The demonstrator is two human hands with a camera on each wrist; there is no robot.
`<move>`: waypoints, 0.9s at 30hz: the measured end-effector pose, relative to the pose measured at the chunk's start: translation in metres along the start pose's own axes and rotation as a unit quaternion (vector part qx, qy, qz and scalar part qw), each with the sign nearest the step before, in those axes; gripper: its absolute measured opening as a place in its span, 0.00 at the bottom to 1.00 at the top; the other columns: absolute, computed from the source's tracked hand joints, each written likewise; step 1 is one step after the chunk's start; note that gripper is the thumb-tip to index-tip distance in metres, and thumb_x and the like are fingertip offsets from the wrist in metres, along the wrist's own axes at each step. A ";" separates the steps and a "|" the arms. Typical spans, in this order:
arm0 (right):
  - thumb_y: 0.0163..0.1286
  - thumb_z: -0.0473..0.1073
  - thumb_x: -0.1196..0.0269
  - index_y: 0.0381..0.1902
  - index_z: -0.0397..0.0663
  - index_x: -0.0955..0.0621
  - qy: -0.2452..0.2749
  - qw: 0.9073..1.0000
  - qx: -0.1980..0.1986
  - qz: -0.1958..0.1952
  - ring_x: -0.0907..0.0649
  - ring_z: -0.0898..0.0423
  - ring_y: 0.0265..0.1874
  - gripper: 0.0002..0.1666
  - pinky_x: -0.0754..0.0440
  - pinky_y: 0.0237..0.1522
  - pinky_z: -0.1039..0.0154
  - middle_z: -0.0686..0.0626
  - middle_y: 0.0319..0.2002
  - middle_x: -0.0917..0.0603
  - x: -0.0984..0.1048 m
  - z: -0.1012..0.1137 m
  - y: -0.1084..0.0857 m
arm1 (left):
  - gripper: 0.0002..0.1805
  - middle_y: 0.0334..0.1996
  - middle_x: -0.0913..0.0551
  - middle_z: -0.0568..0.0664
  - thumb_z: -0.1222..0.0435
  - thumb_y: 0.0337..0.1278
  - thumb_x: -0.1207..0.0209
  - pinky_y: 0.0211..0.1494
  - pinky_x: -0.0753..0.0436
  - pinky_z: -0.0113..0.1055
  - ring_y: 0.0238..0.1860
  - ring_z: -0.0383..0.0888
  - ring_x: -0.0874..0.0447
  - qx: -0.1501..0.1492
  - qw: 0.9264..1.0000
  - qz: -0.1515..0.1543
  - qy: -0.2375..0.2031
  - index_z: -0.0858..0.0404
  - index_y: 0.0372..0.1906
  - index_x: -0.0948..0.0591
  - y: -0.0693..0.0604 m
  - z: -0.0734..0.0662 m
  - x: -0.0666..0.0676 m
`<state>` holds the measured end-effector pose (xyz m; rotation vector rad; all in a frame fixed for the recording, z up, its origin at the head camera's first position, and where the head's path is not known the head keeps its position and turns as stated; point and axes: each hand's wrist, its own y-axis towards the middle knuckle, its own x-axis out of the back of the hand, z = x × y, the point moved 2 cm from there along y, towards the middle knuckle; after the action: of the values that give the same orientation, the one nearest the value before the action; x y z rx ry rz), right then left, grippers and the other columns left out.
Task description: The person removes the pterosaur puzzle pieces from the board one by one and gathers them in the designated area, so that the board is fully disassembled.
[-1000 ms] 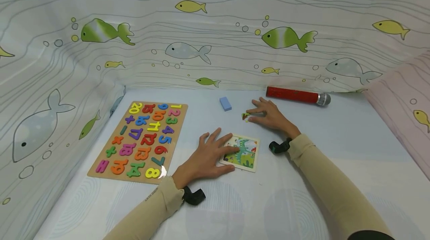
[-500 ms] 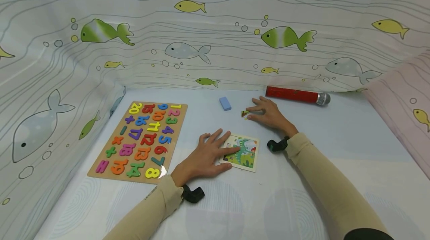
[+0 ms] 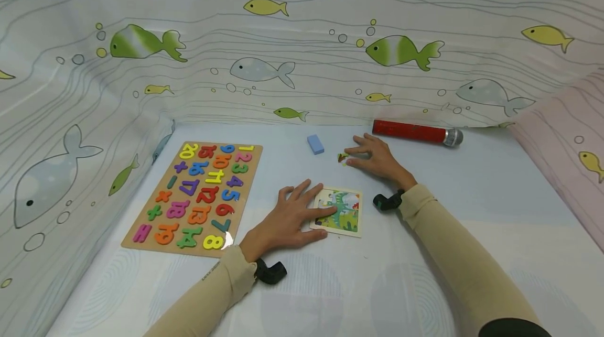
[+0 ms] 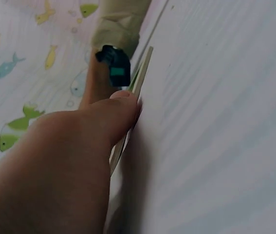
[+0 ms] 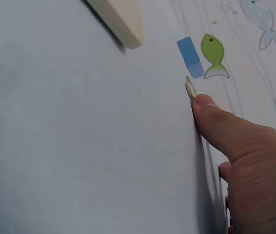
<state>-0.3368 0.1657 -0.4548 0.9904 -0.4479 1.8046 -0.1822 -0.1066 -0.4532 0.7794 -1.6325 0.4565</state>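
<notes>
A small square jigsaw puzzle [image 3: 349, 218] with a green dinosaur picture and a pale frame lies flat in the head view. My left hand [image 3: 289, 216] is spread over its left side, index fingertip on the picture. The left wrist view has the left thumb [image 4: 120, 109] against the edge of the puzzle board [image 4: 142, 73]. Farther back, my right hand [image 3: 376, 159] pinches a small colourful puzzle piece [image 3: 342, 158] at the table surface between thumb and index finger. In the right wrist view, the right thumb [image 5: 215, 114] touches that thin piece [image 5: 190, 87].
On the left lies a wooden number board [image 3: 193, 198] with colourful digits and signs. A blue block [image 3: 315, 144] rests near the back, left of the right hand. Behind that hand, a red toy microphone [image 3: 410, 131] lies by the fish-print backdrop [image 3: 189, 98].
The puzzle board has turned slightly, its near right corner shifting away from me. My right hand and the small piece have shifted very slightly left. The left hand stays over the board.
</notes>
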 end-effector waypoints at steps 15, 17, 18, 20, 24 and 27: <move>0.69 0.50 0.31 0.63 0.53 0.17 0.102 0.995 -0.011 0.006 0.44 0.43 0.81 0.26 0.52 0.79 0.35 0.45 0.76 0.31 0.003 0.009 -0.015 | 0.28 0.82 0.43 0.54 0.40 0.71 0.52 0.73 0.47 0.68 0.82 0.61 0.52 0.002 1.000 -0.002 -0.008 0.34 0.73 0.30 0.000 0.001 0.002; 0.68 0.50 0.30 0.63 0.53 0.16 0.102 0.995 -0.007 0.018 0.45 0.43 0.81 0.26 0.52 0.78 0.34 0.45 0.76 0.31 0.003 0.012 -0.020 | 0.28 0.82 0.44 0.53 0.40 0.72 0.53 0.73 0.48 0.68 0.83 0.61 0.53 0.004 1.000 0.002 -0.014 0.34 0.74 0.30 -0.001 0.000 0.003; 0.67 0.49 0.30 0.63 0.53 0.16 0.098 0.995 -0.003 0.025 0.45 0.43 0.82 0.26 0.52 0.78 0.34 0.46 0.76 0.30 0.002 0.014 -0.022 | 0.28 0.82 0.45 0.53 0.40 0.72 0.54 0.74 0.49 0.68 0.83 0.61 0.54 0.005 1.000 0.004 -0.015 0.34 0.74 0.31 -0.001 0.000 0.003; 0.67 0.49 0.29 0.63 0.54 0.16 0.091 0.995 0.009 0.039 0.45 0.42 0.81 0.26 0.52 0.78 0.33 0.46 0.76 0.30 0.000 0.017 -0.026 | 0.28 0.82 0.45 0.53 0.41 0.73 0.55 0.74 0.50 0.68 0.83 0.60 0.55 0.006 1.000 0.006 -0.018 0.34 0.74 0.31 -0.001 0.000 0.003; 0.66 0.48 0.28 0.62 0.55 0.16 0.087 0.993 0.046 0.063 0.45 0.41 0.81 0.26 0.52 0.77 0.31 0.46 0.75 0.29 -0.005 0.023 -0.036 | 0.28 0.82 0.45 0.53 0.41 0.73 0.55 0.74 0.50 0.68 0.83 0.60 0.53 0.007 1.000 0.005 -0.019 0.34 0.74 0.31 -0.001 -0.001 0.001; 0.64 0.46 0.27 0.60 0.56 0.15 0.093 0.990 0.072 0.079 0.45 0.39 0.81 0.25 0.52 0.76 0.29 0.45 0.75 0.28 -0.009 0.028 -0.045 | 0.27 0.82 0.45 0.54 0.41 0.73 0.55 0.73 0.49 0.69 0.82 0.60 0.52 0.004 1.000 0.006 -0.018 0.33 0.74 0.31 0.000 -0.002 -0.001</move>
<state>-0.2832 0.1610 -0.4510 0.8937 -0.2901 2.0757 -0.1804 -0.1047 -0.4541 0.7874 -1.6708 0.4600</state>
